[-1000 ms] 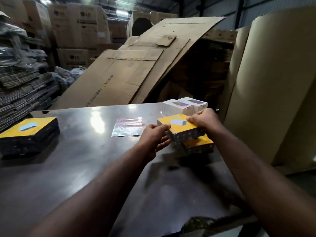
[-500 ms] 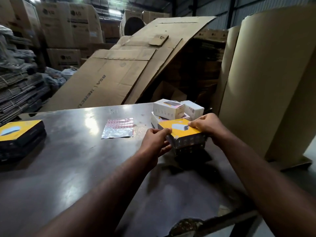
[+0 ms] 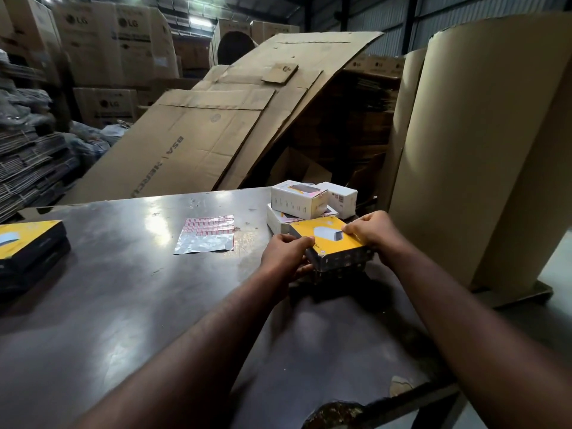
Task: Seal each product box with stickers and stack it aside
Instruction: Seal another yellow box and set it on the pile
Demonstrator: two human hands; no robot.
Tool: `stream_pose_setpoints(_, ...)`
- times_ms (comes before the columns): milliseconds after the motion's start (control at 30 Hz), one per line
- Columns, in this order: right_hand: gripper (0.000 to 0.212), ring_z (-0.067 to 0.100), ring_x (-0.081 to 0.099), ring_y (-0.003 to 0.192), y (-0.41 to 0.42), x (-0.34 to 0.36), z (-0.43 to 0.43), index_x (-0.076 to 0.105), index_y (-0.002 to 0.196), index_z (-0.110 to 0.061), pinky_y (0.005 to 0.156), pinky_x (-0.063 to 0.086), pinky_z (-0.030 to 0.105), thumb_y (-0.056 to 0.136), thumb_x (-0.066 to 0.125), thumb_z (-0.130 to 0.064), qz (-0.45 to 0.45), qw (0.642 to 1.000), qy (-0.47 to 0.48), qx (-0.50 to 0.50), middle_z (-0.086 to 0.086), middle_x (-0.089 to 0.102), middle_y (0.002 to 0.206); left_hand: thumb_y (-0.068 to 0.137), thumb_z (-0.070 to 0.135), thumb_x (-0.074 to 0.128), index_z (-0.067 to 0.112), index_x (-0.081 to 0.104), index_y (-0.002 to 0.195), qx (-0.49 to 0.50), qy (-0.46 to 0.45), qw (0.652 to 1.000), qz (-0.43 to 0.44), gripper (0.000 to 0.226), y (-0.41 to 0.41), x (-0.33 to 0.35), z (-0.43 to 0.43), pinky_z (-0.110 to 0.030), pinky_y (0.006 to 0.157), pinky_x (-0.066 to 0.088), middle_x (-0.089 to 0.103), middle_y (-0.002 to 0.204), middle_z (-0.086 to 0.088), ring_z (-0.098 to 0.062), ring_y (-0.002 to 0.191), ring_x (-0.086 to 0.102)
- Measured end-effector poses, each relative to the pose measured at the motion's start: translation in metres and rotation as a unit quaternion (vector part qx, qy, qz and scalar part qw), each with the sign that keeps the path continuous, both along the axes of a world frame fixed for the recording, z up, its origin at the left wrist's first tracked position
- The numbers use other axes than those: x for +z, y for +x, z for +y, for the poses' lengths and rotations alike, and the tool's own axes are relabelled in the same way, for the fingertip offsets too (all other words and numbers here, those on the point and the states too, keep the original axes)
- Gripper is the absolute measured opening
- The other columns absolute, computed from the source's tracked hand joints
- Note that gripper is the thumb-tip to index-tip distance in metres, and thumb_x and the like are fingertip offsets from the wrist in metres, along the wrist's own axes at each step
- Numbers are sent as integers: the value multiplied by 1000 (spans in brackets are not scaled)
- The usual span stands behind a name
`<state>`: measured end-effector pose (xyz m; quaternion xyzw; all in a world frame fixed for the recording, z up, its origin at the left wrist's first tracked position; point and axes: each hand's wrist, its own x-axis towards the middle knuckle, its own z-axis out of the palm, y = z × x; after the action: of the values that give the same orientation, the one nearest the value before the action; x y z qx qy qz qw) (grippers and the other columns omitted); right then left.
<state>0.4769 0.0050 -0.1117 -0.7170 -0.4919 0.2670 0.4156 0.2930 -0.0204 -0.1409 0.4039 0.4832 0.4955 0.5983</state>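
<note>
On tabletop (image 3: 123, 305), right: left grip (image 3: 283, 255), right grip (image 3: 376, 232) pinch yellow box (image 3: 328, 239); stacked boxes (image 3: 28, 243) far left; white boxes (image 3: 298, 199) likely pending.

Your left hand (image 3: 286, 253) and right hand (image 3: 374, 233) are bare, wrists bare too. Your left forearm (image 3: 201, 335) and right forearm (image 3: 464, 320) are bare as well, uncovered right down to the bottom edge of the view. Faint fine hair shows on the left forearm around mid-length. Knuckles and thumbs read clearly on both hands; nails too small to tell. Both arms go soft and blurry closest to the camera.
</note>
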Motion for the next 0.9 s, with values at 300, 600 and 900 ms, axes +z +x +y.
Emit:
stream_pose_setpoints(300, 22, 24, 64, 100, -5, -9, 11, 75, 101, -11, 90, 57, 47, 84, 80, -25, 4, 1000, 3, -19, 7, 69, 101, 87, 22, 78, 11, 55, 116, 27, 17, 998, 46, 39, 0, -9, 13, -29, 60, 60, 64, 120, -13, -22, 100, 70)
stream_pose_setpoints(600, 31, 26, 62, 109, -9, -12, 14, 68, 112, -11, 94, 55, 47, 85, 79, -22, -3, 999, 19, -32, 8, 67, 112, 88, 27, 78, 8, 56, 124, 25, 35, 998, 55, 47, -4, -12, 14, -29, 64, 61, 62, 122, -12, -17, 96, 67)
stream_pose_setpoints(900, 25, 28, 58, 113, -77, 9, 2, 67, 105, -23, 97, 47, 46, 81, 70, -26, -199, 957, 207, -29, 2, 68, 112, 92, 30, 72, 13, 58, 121, 68, 102, 984, 133, 36, -56, -5, 4, -31, 63, 56, 64, 110, -3, -18, 94, 63)
